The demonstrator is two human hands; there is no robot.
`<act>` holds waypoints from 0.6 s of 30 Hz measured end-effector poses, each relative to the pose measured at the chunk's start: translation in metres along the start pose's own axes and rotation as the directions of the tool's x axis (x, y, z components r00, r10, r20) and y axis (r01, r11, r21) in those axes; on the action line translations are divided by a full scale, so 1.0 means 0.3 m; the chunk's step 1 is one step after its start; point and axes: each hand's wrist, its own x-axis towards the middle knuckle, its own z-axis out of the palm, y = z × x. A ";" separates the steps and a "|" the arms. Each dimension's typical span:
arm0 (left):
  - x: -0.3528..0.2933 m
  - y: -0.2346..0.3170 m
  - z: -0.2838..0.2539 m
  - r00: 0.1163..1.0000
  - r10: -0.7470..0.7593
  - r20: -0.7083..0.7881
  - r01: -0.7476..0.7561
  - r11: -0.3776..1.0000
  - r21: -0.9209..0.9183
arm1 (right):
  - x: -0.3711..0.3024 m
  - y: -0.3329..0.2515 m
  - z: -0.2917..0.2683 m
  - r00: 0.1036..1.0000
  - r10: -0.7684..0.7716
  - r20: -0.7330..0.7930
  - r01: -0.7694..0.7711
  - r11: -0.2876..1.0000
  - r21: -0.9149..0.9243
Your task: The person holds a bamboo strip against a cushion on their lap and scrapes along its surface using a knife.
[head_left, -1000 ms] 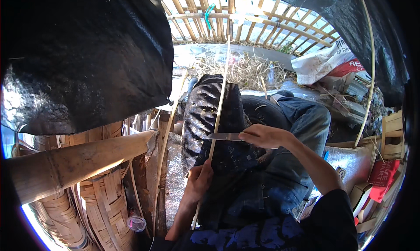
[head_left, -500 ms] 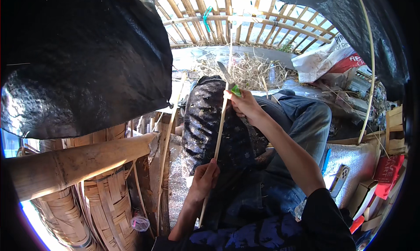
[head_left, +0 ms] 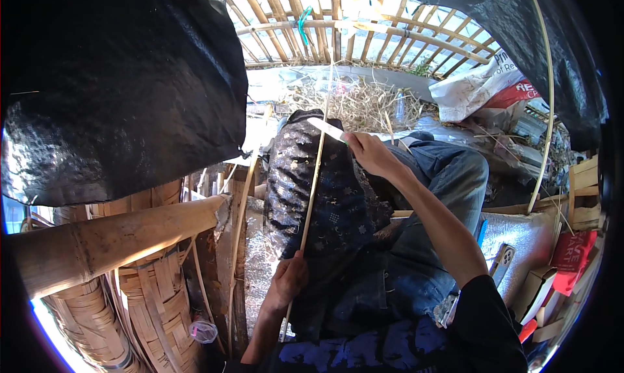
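A long, thin bamboo strip (head_left: 312, 200) slants up and away from my lap. My left hand (head_left: 290, 280) is closed around its lower part, and its near end sticks out below the fist. Farther up, my right hand (head_left: 372, 154) grips a knife (head_left: 327, 129); its handle is mostly covered by the fingers. The bright blade crosses the strip, its tip pointing left and away, and appears to touch it. Dark patterned cloth (head_left: 338, 207) covers my left leg beneath the strip. Jeans (head_left: 465, 171) show on my bent right leg.
A thick bamboo pole (head_left: 123, 243) and woven bamboo baskets (head_left: 153, 295) stand at the left, below a black plastic sheet (head_left: 123, 100). Dry shavings (head_left: 357, 106) lie ahead before a slatted bamboo fence (head_left: 364, 28). Boxes and a red packet (head_left: 573, 261) sit at the right.
The knife has turned so that its blade lies more sideways across the strip and catches the light. My left hand and the strip have shifted slightly left and nearer to me.
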 end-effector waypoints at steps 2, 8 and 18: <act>0.004 -0.009 0.001 1.000 -0.002 0.009 0.002 0.999 -0.037 | -0.012 -0.020 -0.020 0.992 0.059 0.109 -0.057 0.998 -0.022; 0.024 -0.026 -0.010 1.000 0.015 0.005 -0.015 0.993 -0.117 | -0.101 -0.114 -0.023 0.903 0.135 0.408 -0.109 0.990 -0.085; -0.007 -0.018 0.014 0.999 -0.028 0.016 0.031 0.976 -0.215 | -0.161 -0.218 -0.108 0.731 0.399 0.553 -0.452 0.891 -0.046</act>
